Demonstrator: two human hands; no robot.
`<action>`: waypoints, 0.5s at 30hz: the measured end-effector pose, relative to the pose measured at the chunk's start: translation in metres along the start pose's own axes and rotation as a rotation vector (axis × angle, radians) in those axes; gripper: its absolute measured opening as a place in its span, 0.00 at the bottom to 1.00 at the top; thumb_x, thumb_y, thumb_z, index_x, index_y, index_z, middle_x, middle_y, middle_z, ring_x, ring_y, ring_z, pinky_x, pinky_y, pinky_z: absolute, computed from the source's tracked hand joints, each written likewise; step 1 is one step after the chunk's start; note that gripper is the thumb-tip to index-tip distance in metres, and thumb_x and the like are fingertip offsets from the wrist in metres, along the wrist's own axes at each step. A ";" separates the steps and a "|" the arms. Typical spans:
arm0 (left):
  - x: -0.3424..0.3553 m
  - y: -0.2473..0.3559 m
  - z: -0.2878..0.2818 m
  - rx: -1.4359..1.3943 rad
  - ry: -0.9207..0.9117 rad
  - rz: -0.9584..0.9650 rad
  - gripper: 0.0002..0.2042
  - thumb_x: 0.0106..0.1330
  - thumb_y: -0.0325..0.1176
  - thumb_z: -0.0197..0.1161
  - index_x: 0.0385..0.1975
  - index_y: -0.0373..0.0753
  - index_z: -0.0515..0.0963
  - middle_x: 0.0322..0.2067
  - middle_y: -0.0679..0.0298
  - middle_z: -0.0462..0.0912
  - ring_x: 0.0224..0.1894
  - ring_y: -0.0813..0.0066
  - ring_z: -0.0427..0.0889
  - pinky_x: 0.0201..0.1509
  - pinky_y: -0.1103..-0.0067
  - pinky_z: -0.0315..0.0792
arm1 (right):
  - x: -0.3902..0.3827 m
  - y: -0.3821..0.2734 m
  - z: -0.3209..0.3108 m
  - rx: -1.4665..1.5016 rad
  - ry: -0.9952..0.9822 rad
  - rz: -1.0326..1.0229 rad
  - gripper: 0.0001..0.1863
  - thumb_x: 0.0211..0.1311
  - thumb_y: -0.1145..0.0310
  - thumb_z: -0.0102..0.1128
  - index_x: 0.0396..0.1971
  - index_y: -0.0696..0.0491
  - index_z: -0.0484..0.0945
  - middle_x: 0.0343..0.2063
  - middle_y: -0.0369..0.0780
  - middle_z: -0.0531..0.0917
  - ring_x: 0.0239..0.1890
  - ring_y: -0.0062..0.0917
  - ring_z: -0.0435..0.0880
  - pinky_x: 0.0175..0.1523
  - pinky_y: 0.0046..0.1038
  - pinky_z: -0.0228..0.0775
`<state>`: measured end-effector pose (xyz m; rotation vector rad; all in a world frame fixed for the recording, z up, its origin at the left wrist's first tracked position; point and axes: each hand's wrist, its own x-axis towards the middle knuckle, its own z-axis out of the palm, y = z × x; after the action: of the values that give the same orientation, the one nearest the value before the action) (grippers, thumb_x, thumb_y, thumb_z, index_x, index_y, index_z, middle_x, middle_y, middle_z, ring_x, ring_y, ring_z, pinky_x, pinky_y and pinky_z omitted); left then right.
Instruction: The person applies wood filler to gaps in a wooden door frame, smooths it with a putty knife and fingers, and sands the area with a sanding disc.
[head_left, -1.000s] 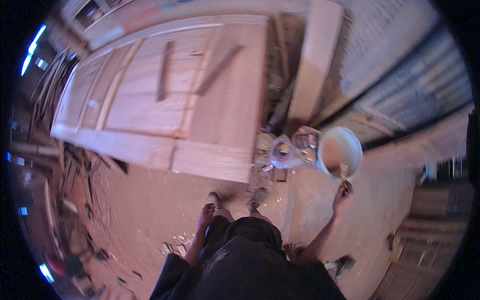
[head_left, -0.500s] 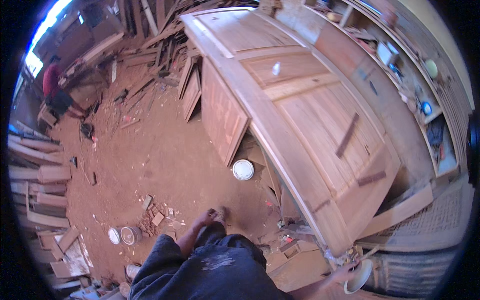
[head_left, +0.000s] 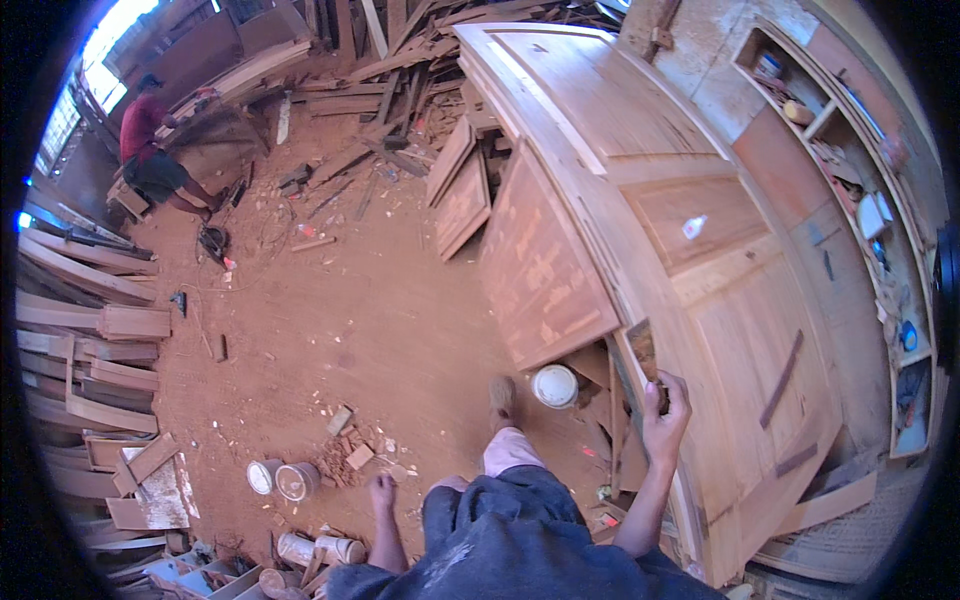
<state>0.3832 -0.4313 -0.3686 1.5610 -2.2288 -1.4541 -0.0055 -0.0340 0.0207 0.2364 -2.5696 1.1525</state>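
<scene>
My right hand (head_left: 668,405) grips a short flat piece (head_left: 640,350), wood-coloured with mottled brown on its face, held over the near edge of a large panelled wooden door (head_left: 720,300) lying raised on my right. Whether that piece is a brush is unclear. My left hand (head_left: 383,490) hangs low beside my leg, fingers curled, with nothing visible in it. A small white bottle (head_left: 694,227) and dark strips (head_left: 781,380) lie on the door. A lidded white bucket (head_left: 554,386) stands on the floor beside my foot.
Smaller panels (head_left: 540,260) lean against the door. A co-worker in red (head_left: 142,135) bends at a bench, far left. Timber stacks (head_left: 95,365) line the left; scrap (head_left: 400,100) piles behind. Tubs (head_left: 296,482) and offcuts sit on the dusty floor. Shelving (head_left: 830,120) runs along the right.
The view has swung round from the open bucket to the room. My right hand has moved from that bucket up to the door edge with the piece. I have stepped along the door.
</scene>
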 end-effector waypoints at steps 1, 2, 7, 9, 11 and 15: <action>-0.007 -0.011 0.004 -0.041 -0.016 -0.073 0.22 0.70 0.48 0.57 0.26 0.31 0.78 0.22 0.54 0.80 0.25 0.69 0.76 0.30 0.68 0.72 | 0.016 -0.009 0.026 0.027 -0.046 -0.033 0.11 0.64 0.71 0.61 0.43 0.61 0.78 0.38 0.48 0.81 0.41 0.40 0.81 0.48 0.35 0.73; -0.014 -0.023 0.015 -0.072 -0.062 -0.154 0.24 0.71 0.51 0.56 0.26 0.32 0.78 0.19 0.55 0.79 0.23 0.70 0.76 0.28 0.68 0.72 | 0.032 -0.009 0.051 0.031 -0.095 -0.047 0.12 0.64 0.70 0.61 0.43 0.60 0.78 0.37 0.48 0.81 0.40 0.40 0.82 0.47 0.37 0.74; 0.001 0.029 0.081 0.011 -0.303 -0.369 0.22 0.71 0.50 0.56 0.33 0.32 0.80 0.25 0.58 0.81 0.31 0.71 0.79 0.38 0.68 0.74 | 0.136 -0.042 0.165 0.132 -0.188 -0.074 0.15 0.62 0.69 0.62 0.47 0.58 0.77 0.38 0.48 0.81 0.41 0.40 0.82 0.47 0.38 0.74; 0.042 0.074 0.086 0.032 -0.357 -0.301 0.20 0.71 0.48 0.55 0.34 0.33 0.80 0.26 0.59 0.81 0.32 0.73 0.78 0.38 0.70 0.74 | 0.190 -0.060 0.196 0.153 -0.161 -0.114 0.17 0.62 0.69 0.62 0.49 0.58 0.77 0.38 0.49 0.80 0.42 0.40 0.82 0.48 0.38 0.74; 0.091 0.121 0.081 0.022 -0.384 -0.197 0.18 0.72 0.46 0.55 0.35 0.34 0.80 0.27 0.60 0.80 0.32 0.74 0.77 0.39 0.71 0.73 | 0.239 -0.069 0.222 0.139 -0.115 -0.125 0.18 0.62 0.69 0.62 0.51 0.59 0.76 0.38 0.50 0.80 0.42 0.42 0.81 0.48 0.37 0.74; 0.232 0.213 0.027 -0.067 -0.287 0.068 0.14 0.73 0.41 0.54 0.38 0.36 0.79 0.29 0.61 0.80 0.34 0.77 0.76 0.40 0.75 0.72 | 0.325 -0.089 0.270 0.187 -0.073 -0.046 0.18 0.63 0.68 0.60 0.50 0.61 0.77 0.37 0.53 0.83 0.39 0.44 0.84 0.45 0.39 0.75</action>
<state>0.1062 -0.5803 -0.3334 1.3151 -2.3230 -1.8127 -0.3440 -0.3019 0.0268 0.3850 -2.5038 1.3923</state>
